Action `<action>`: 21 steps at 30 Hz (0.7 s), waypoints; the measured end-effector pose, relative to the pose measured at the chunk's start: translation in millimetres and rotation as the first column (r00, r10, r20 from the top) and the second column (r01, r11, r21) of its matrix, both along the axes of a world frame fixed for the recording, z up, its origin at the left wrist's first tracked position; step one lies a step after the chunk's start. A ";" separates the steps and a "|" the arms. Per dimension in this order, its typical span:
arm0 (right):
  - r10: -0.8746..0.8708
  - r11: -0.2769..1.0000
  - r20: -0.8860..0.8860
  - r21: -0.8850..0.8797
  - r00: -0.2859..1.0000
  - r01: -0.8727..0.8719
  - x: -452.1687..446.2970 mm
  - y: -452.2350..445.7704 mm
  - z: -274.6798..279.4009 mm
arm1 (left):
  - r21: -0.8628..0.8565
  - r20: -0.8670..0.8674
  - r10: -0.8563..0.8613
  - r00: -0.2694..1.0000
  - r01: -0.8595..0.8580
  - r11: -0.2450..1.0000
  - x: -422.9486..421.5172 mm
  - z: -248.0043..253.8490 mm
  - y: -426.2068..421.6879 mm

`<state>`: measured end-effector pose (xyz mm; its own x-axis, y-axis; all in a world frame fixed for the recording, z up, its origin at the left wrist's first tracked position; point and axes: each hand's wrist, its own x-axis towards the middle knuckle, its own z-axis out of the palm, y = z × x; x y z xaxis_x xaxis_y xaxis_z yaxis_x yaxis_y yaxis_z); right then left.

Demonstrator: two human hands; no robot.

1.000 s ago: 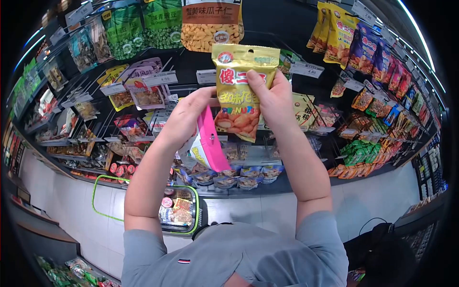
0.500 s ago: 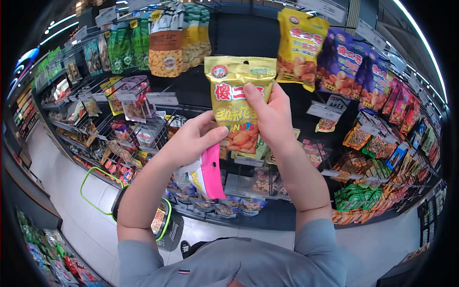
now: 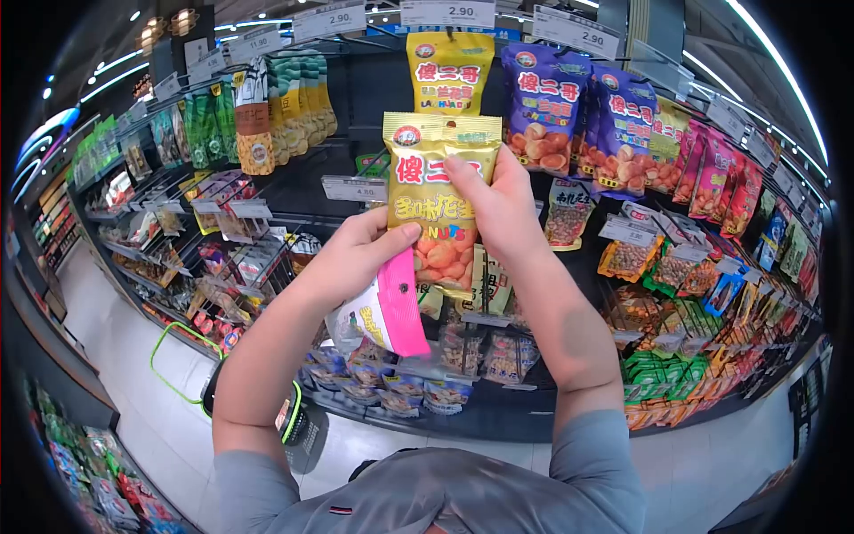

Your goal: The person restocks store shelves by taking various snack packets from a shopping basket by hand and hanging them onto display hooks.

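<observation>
Left hand [image 3: 352, 252], also clasping a pink-ended packet [image 3: 391, 309], and right hand [image 3: 500, 206] grip a peanut packet [image 3: 431, 215], long axis upright, top up.

Centre: gold bag [image 3: 445, 254] reads 傻二, 多味花 and NUTS, lines part-covered. Top centre: yellow bag [image 3: 450, 76], 傻二哥, 兰花豆. Upper right: purple bags [image 3: 544, 116], 傻二哥. Price tags: three along top, 2.90 each, the middle tag [image 3: 447, 13] clearest; upper-left tag [image 3: 256, 44], 11.90; tag left of gold bag [image 3: 354, 190], 4.80.

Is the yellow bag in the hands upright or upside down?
Upright: the yellow bag has its punched hole at the top, and its lettering reads right way up.
</observation>
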<state>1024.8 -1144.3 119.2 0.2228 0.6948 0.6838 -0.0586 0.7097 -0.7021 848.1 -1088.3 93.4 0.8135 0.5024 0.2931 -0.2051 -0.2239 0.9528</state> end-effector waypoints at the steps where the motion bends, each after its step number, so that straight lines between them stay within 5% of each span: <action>1: 0.017 1.000 -0.006 0.009 1.000 -0.017 3.9 2.5 4.2 | -0.006 -0.001 0.039 0.999 -0.039 0.999 2.4 2.6 1.6; 7: 0.028 0.999 -0.107 0.032 0.994 -0.025 15.4 4.1 8.9 | -0.061 -0.087 0.134 0.987 -0.140 0.988 20.1 6.8 1.1; 10: -0.032 0.998 -0.110 0.043 0.993 0.037 20.8 3.3 4.0 | 0.125 -0.143 0.078 0.987 -0.060 0.990 29.4 -5.7 7.8; 21: -0.173 0.980 -0.045 0.094 0.984 0.177 41.1 -11.6 -0.5 | 0.146 -0.083 -0.060 0.995 0.072 0.987 49.2 -8.5 -11.1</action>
